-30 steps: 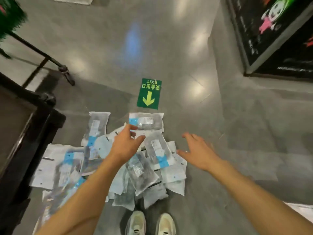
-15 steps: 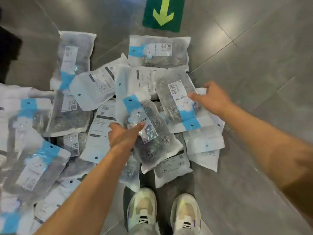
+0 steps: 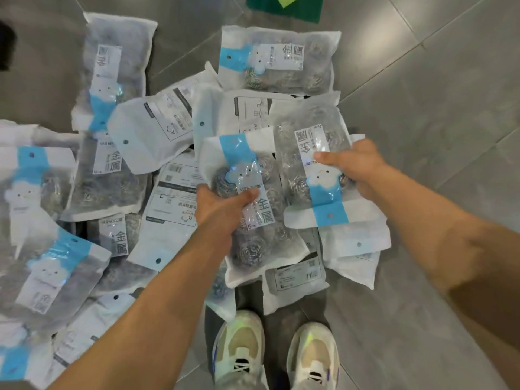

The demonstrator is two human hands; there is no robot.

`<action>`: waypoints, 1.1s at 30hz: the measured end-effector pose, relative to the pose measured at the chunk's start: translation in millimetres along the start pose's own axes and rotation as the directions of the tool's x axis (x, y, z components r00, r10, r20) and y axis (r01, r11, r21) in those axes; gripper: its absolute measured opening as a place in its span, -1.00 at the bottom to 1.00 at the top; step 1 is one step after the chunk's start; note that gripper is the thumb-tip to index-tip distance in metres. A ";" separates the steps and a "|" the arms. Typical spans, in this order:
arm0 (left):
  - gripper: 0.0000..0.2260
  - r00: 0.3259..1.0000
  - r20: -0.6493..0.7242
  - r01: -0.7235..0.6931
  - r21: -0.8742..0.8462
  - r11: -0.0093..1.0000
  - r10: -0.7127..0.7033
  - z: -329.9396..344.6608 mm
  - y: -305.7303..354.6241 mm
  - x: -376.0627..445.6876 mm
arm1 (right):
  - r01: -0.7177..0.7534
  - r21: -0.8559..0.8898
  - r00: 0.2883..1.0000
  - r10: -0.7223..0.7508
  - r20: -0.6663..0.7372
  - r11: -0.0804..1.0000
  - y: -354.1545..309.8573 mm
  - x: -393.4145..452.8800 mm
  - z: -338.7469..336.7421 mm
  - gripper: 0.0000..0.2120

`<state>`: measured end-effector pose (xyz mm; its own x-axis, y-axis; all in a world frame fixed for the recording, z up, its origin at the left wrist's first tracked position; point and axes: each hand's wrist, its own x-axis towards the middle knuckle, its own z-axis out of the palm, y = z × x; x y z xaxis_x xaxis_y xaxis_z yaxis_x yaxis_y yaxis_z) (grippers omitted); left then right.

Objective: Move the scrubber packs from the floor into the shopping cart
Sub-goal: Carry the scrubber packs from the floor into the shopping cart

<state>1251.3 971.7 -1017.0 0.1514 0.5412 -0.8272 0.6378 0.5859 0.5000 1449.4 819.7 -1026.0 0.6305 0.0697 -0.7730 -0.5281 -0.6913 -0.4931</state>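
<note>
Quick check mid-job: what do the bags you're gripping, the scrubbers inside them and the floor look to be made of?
Clear-fronted scrubber pack with blue band in the left hand: thin glossy plastic film, going by its glare and wrinkles; white parts look matte. Coiled silvery scrubbers: probably steel wire, with shiny spiral strands. Grey tiled floor: smooth stone or ceramic, probably; seams and a soft sheen show.

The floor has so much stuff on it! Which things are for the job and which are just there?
For the job:
- clear plastic pack of steel scrubbers in the left hand
- similar pack in the right hand
- remaining packs piled on the floor

Just there:
- green floor sticker
- white sneakers
</note>
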 end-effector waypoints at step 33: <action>-0.47 0.479 0.458 -0.758 -0.215 0.616 0.749 -214.6 475.9 -741.7 | 0.652 0.429 0.744 -0.418 -0.521 0.625 -295.4 -785.5 -398.0 -0.60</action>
<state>1280.4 978.6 -110.5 0.8959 0.4218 -0.1394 0.1159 0.0809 0.9900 1336.5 683.0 -114.3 0.9863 -0.0337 -0.1615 -0.1637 -0.0781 -0.9834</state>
